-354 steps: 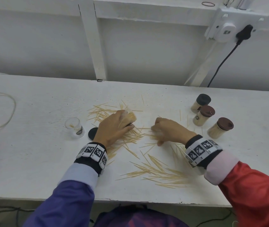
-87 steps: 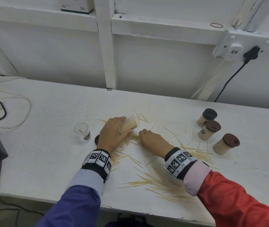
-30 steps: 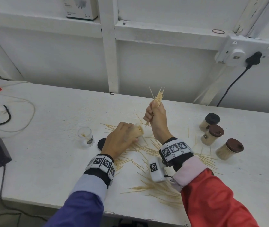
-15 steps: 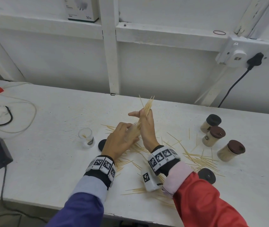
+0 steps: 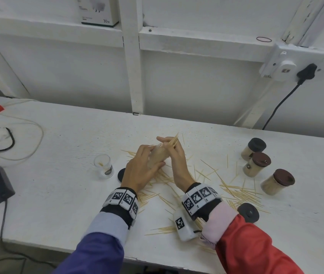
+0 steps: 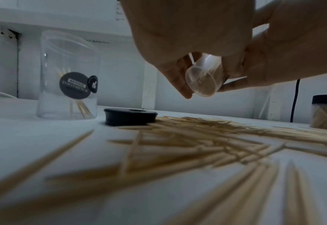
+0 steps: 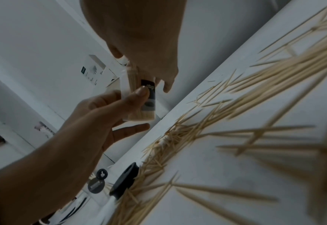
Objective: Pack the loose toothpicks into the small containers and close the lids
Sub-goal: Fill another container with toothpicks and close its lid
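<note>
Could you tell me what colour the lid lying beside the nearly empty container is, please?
Black; the lid shows best in the left wrist view.

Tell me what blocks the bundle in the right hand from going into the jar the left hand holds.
Nothing visible. The right hand holds the bundle at the jar mouth; the left hand grips only its sides.

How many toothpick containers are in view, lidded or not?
5: three lidded at right, black-lidded, brown-lidded, brown-lidded nearest; one open, nearly empty at left; one held in the left hand.
</note>
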Demonstrator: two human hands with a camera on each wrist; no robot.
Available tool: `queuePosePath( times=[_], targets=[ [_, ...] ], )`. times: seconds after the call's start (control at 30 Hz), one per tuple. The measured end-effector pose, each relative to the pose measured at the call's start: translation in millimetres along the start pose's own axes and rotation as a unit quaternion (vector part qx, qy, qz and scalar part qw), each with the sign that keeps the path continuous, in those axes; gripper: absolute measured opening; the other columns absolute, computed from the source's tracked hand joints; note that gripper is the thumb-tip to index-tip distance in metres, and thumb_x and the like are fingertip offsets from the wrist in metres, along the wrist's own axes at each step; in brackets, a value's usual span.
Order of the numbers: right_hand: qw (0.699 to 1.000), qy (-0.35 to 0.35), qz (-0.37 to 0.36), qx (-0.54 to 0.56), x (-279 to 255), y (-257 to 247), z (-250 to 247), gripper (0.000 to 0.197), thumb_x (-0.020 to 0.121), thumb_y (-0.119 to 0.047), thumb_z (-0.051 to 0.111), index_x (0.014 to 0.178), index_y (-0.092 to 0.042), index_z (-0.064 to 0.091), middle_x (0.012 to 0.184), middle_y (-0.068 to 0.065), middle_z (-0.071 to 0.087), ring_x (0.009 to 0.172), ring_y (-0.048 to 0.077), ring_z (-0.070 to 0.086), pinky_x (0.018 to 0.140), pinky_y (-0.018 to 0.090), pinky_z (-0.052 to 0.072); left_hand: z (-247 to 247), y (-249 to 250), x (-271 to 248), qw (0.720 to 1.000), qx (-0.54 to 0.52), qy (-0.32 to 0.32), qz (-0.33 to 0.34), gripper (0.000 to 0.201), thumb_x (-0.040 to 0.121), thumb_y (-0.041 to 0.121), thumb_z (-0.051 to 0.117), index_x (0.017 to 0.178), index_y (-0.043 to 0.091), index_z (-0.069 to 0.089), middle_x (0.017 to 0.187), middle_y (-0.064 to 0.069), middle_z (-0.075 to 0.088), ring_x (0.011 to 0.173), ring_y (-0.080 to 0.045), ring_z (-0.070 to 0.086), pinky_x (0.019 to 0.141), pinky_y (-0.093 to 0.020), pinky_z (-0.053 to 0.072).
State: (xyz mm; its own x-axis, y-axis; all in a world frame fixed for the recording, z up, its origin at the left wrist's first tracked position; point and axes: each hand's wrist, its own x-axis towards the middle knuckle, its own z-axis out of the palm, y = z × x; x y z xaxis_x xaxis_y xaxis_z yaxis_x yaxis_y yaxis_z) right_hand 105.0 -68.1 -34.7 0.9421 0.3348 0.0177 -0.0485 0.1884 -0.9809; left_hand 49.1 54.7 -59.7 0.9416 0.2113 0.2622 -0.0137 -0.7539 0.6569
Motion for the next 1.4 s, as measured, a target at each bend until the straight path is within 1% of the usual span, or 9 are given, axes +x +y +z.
queuePosePath(
  times=[0.13,0.27,0.33,0.53,0.7,0.87,1.03,1.17,1.4],
  targets=[
    [1.0,0.024,0.002,-0.008,-1,-1,4,0.037,0.103,-0.033,0.041,0.113,-0.004,0.061,0.12,-0.003,0.067,0.112,0.014,0.059,0.09,0.022,0.047,1,0,0,1.0,0.003,-0.004,0.009,0.055,0.086,0.049,0.066,0.129,0.018,0.05,0.126,0.011,0.05,0.097,-0.007,0.055,0.07,-0.027,0.047],
    [0.999,-0.015,0.025,-0.044,-4,5,7,0.033,0.103,-0.034,0.041,0.13,-0.022,0.057,0.141,-0.01,0.05,0.132,0.0,0.041,0.103,0.015,0.035,1,-1,0,1.0,-0.004,-0.007,0.016,0.052,0.086,0.049,0.065,0.127,0.021,0.048,0.125,0.013,0.048,0.095,-0.005,0.055,0.068,-0.028,0.049],
    [0.998,-0.036,0.038,-0.044,-3,5,5,0.037,0.103,-0.033,0.041,0.138,-0.025,0.051,0.148,-0.011,0.042,0.137,0.0,0.033,0.109,0.02,0.026,1,-2,0,1.0,-0.007,-0.007,0.02,0.052,0.086,0.048,0.065,0.127,0.021,0.048,0.125,0.014,0.048,0.094,-0.005,0.055,0.068,-0.027,0.049],
    [0.999,-0.009,0.039,-0.023,2,-5,-1,0.056,0.093,-0.06,0.033,0.139,-0.033,0.049,0.143,-0.012,0.049,0.131,-0.002,0.041,0.111,0.031,0.03,1,-2,0,0.999,-0.012,-0.012,0.034,0.053,0.087,0.045,0.067,0.13,0.02,0.049,0.127,0.011,0.047,0.097,-0.01,0.058,0.072,-0.033,0.053],
    [0.996,-0.031,0.048,-0.069,1,-1,-3,0.04,0.105,-0.036,0.033,0.14,-0.026,0.049,0.145,-0.008,0.048,0.133,0.003,0.04,0.113,0.027,0.029,2,-2,-1,0.999,-0.025,-0.031,0.036,0.053,0.086,0.045,0.067,0.13,0.023,0.048,0.127,0.013,0.046,0.1,-0.012,0.058,0.074,-0.039,0.053],
    [0.996,-0.027,0.016,-0.079,3,2,-13,0.04,0.104,-0.039,0.036,0.137,-0.024,0.052,0.14,-0.01,0.052,0.13,0.003,0.045,0.109,0.026,0.034,4,-4,0,0.998,-0.018,-0.033,0.043,0.053,0.086,0.047,0.067,0.13,0.025,0.047,0.126,0.014,0.044,0.099,-0.012,0.058,0.073,-0.04,0.054],
    [0.994,-0.047,0.039,-0.087,9,-10,-20,0.03,0.094,-0.028,0.061,0.12,-0.014,0.066,0.116,0.001,0.069,0.108,0.007,0.062,0.09,0.022,0.046,5,-6,0,0.998,-0.009,-0.041,0.049,0.055,0.085,0.047,0.066,0.131,0.025,0.045,0.126,0.014,0.043,0.097,-0.014,0.058,0.07,-0.042,0.054],
    [0.996,-0.039,0.019,-0.078,11,-13,-25,0.021,0.096,-0.013,0.057,0.099,0.006,0.066,0.099,0.018,0.072,0.09,0.013,0.066,0.081,0.02,0.049,4,-3,0,0.998,-0.023,-0.051,0.04,0.056,0.085,0.043,0.069,0.132,0.026,0.046,0.126,0.013,0.047,0.099,-0.013,0.058,0.075,-0.041,0.053],
    [0.999,0.015,0.015,-0.037,8,-20,-24,0.015,0.103,-0.03,0.044,0.104,-0.015,0.044,0.103,-0.002,0.075,0.116,0.009,0.057,0.095,0.021,0.033,2,-2,-1,0.996,-0.049,-0.049,0.047,0.057,0.085,0.049,0.066,0.133,0.025,0.046,0.127,0.013,0.047,0.106,-0.007,0.055,0.08,-0.041,0.054]
  ],
)
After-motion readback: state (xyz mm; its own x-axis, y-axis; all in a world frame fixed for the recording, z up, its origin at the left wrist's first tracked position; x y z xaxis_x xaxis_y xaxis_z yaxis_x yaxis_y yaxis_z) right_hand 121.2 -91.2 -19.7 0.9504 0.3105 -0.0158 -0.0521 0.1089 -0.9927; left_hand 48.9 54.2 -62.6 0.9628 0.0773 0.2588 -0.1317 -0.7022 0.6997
